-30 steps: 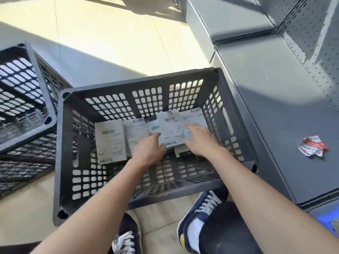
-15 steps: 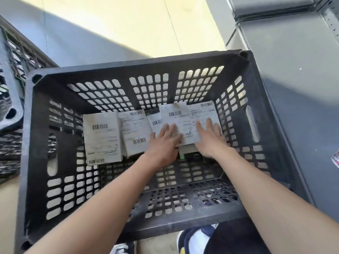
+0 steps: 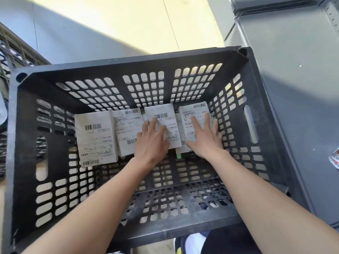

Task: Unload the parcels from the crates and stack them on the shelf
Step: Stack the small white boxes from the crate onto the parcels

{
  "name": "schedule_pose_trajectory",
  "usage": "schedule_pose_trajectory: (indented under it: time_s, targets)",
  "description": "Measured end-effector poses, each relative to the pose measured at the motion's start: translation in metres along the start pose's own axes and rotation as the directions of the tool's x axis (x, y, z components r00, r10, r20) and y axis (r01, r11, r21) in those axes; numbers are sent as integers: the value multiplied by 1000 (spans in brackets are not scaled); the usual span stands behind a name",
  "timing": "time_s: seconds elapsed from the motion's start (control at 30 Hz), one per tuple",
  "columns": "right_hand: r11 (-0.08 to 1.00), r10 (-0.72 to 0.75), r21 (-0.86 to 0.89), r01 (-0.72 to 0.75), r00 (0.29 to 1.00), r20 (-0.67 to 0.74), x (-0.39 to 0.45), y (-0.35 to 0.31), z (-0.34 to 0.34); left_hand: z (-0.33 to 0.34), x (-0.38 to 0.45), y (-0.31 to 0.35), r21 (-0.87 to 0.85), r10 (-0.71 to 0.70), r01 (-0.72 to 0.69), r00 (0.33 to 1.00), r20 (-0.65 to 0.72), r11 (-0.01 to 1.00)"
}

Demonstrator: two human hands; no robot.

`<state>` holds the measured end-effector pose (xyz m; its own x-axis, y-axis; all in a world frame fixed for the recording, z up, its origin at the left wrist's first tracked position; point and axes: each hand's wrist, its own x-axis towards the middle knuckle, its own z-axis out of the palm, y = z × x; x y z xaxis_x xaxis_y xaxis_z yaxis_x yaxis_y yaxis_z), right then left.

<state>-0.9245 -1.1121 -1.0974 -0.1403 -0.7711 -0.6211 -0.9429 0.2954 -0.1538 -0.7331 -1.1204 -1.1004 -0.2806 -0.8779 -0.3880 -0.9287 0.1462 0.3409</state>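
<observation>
Four white labelled parcels (image 3: 126,133) were seen in a row against the far wall of the black crate (image 3: 117,70), long axes running away from the person. Flat, straightened fingers of the left hand (image 3: 152,142) and right hand (image 3: 203,138) were laid on the two rightmost parcels; nothing was gripped. The grey shelf (image 3: 293,88) was seen to the right.

Parcels (image 3: 95,136) in crate (image 3: 128,70), far side; shelf (image 3: 293,88) right of crate.

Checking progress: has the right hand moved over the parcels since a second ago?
Yes. The right hand slid toward the crate's far wall, now flat on the rightmost parcel.
</observation>
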Motion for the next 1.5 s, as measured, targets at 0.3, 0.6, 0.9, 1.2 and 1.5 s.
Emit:
schedule_pose_trajectory:
  time_s: [0.3, 0.6, 0.9, 1.2, 1.5]
  targets:
    - [999, 8, 52, -8, 1000, 10, 6, 4, 12, 28, 20, 38, -146, -217, 217, 976, 21, 965]
    - [997, 28, 77, -26, 999, -22, -1, 10, 2, 22, 18, 38, -219, -222, 214, 975, -11, 952]
    - [974, 77, 223, -37, 982, -174, -44, -5, -30, -35, -15, 36, -273, -307, 309, 950, 50, 911]
    - [930, 47, 350, 115, 905, -423, -164, -27, -93, -133, -100, 74, -308, -70, 6, 978, -195, 951]
    - [924, 209, 374, 81, 711, -671, -317, 34, -148, -204, -206, 178, -220, 231, -334, 891, -391, 916]
